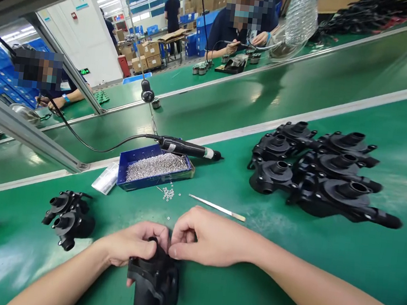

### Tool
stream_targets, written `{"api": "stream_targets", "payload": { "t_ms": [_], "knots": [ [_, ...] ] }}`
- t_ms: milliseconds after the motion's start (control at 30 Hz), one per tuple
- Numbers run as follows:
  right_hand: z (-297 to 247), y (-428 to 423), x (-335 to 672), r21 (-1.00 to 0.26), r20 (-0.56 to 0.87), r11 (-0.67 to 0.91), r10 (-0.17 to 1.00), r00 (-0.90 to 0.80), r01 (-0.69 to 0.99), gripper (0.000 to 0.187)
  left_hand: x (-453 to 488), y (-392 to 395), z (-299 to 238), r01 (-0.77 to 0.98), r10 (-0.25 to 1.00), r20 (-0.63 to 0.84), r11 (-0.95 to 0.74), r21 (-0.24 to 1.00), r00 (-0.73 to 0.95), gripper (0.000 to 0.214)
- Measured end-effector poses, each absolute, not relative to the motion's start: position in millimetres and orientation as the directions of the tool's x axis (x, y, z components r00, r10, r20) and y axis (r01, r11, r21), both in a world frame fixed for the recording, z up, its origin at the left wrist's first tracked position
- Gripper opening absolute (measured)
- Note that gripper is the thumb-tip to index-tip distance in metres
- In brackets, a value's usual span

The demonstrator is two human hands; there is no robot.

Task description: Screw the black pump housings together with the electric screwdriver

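A black plastic pump housing (153,284) stands tilted at the front of the green bench. My left hand (137,245) is wrapped round its top, with the thumb over the spout. Against the housing's upper right side, my right hand (204,238) has its fingers curled and pinched together. Whatever those fingertips hold, if anything, is too small or hidden to make out. Beyond my hands lie several small loose washers (168,193) and a pair of tweezers (219,208).
A blue tray (127,163) of small metal parts stands behind, with an electric screwdriver (189,148) across its rim. Pump housings are grouped at right (346,188) and left (70,223). A white packet (106,178) lies beside the tray. Two co-workers sit across the line.
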State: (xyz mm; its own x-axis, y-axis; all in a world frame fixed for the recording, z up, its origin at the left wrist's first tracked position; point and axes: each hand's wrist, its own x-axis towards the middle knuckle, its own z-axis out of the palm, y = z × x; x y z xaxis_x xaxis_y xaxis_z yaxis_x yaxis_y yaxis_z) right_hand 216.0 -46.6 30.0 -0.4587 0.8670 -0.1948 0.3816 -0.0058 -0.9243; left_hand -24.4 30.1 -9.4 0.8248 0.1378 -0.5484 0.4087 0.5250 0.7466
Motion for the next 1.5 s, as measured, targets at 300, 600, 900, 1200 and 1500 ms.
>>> {"api": "stream_targets", "payload": {
  "t_ms": [300,600,900,1200,1500],
  "knots": [
    [27,-57,197,-0.885,-0.175,0.031,0.902,-0.395,0.465,0.014,-21,26,-5,0.469,0.176,-0.573,0.412,0.782,0.8,0.062],
    [23,-54,195,-0.903,-0.114,0.033,0.943,-0.312,0.429,0.014,-21,29,1,0.43,0.303,-0.515,0.306,0.849,0.802,0.049],
    [21,-40,210,-0.961,-0.228,-0.184,0.95,-0.216,0.205,0.007,-18,28,0,0.493,0.291,-0.543,0.232,0.839,0.788,0.051],
    [20,-36,216,-0.983,-0.181,-0.174,0.944,-0.276,0.049,0.02,-20,29,-6,0.497,0.308,-0.546,0.227,0.838,0.779,0.058],
    [20,-33,230,-0.926,0.0,0.123,0.945,-0.327,0.357,0.016,-22,28,-18,0.435,0.296,-0.505,0.273,0.858,0.81,0.056]
  ]
}}
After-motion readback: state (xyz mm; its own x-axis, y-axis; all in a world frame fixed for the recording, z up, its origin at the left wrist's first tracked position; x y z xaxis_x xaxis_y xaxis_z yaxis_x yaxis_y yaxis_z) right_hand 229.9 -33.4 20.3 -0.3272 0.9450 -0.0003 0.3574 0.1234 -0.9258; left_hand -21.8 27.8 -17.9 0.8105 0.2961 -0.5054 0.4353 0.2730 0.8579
